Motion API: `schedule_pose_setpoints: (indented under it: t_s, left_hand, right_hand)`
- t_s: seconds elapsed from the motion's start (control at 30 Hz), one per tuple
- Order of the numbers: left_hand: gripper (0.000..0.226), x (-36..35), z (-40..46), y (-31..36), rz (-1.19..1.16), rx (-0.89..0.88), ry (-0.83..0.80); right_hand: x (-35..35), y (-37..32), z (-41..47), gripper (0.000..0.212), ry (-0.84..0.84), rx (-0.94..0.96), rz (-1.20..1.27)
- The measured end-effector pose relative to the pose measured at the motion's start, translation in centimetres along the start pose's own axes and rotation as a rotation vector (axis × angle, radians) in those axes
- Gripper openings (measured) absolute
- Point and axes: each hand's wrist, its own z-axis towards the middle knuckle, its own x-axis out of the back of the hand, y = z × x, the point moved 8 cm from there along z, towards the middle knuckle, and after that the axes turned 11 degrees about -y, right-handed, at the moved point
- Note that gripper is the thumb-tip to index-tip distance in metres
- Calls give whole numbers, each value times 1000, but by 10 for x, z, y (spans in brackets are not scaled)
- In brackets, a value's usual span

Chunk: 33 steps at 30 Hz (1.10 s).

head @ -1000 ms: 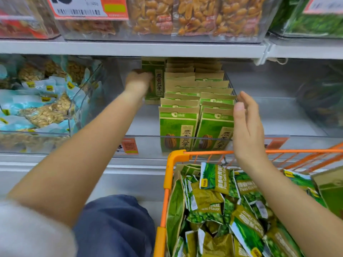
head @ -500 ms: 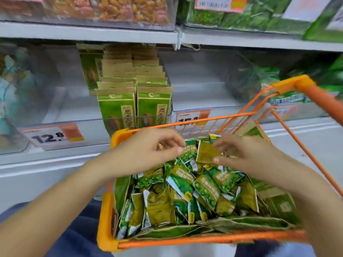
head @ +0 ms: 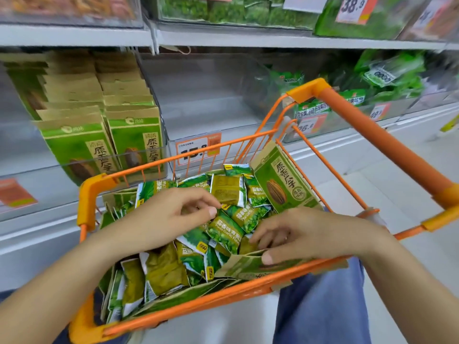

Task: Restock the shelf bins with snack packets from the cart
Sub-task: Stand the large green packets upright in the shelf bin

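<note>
- The left hand (head: 171, 214) reaches palm-down over the orange wire cart (head: 85, 199) near its far-left corner, fingers loosely curled, thumb and forefinger tips close above the heap of small green pea snack packets (head: 224, 230); whether they pinch one, I cannot tell.
- Since half a second ago both hands have sunk lower into the heap.
- The right hand (head: 308, 234) lies by the near-right rim, fingers bent among the packets, thumb pressing on a flat green-and-tan paper seed pouch (head: 246, 266).
</note>
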Motion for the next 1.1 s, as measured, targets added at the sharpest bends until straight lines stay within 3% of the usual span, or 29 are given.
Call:
schedule_pose_setpoints:
  t_s: [0.1, 0.2, 0.27, 0.33, 0.4, 0.5, 0.6, 0.67, 0.77, 0.83, 0.87, 0.9, 0.97, 1.03, 1.1]
  left_hand:
    - [14, 7, -3, -4, -62, 29, 34]
    - [16, 8, -6, -5, -90, 42, 27]
    - [16, 10, -7, -8, -144, 62, 47]
    - [21, 15, -7, -12, -294, 107, 119]
    - [42, 18, -9, -11, -484, 130, 172]
    - [64, 19, -12, -3, -629, 111, 155]
    - [44, 23, -20, 6, -606, 70, 114]
    - [48, 33, -26, 3, -594, 58, 141]
    - [34, 63, -43, -12, -715, 75, 376]
    - [31, 87, -60, -27, -876, 59, 603]
    - [30, 99, -69, -33, -901, 29, 703]
    - [27, 112, -78, -35, -835, 12, 791]
    - [20, 133, -95, -27, -593, -8, 895]
    - [16, 143, -101, -17, -484, -44, 918]
    - [17, 147, -101, -13, -468, -59, 924]
  right_hand:
    - [-5, -11, 10, 30, 22, -18, -268]
    - [6, -25, 18, 29, 180, 49, -322]
    - [27, -32, 13, 39, 367, 135, -154]
    - [49, -40, 4, 42, 566, 282, 163]
    - [66, -45, 0, 42, 731, 371, 370]
    - [75, -51, 17, 49, 785, 422, 592]
    - [76, -67, 34, 30, 793, 468, 829]
    - [77, -79, 36, 22, 846, 560, 1006]
    - [81, -86, 34, 15, 929, 641, 1098]
    - [83, -83, 38, 16, 953, 590, 1030]
    - [85, -80, 39, 33, 992, 546, 955]
    - [89, -79, 33, 54, 1092, 481, 789]
    - [95, -106, 20, 87, 1243, 401, 185]
    - [90, -140, 30, 94, 1177, 383, -279]
    - [89, -158, 55, 86, 954, 363, -277]
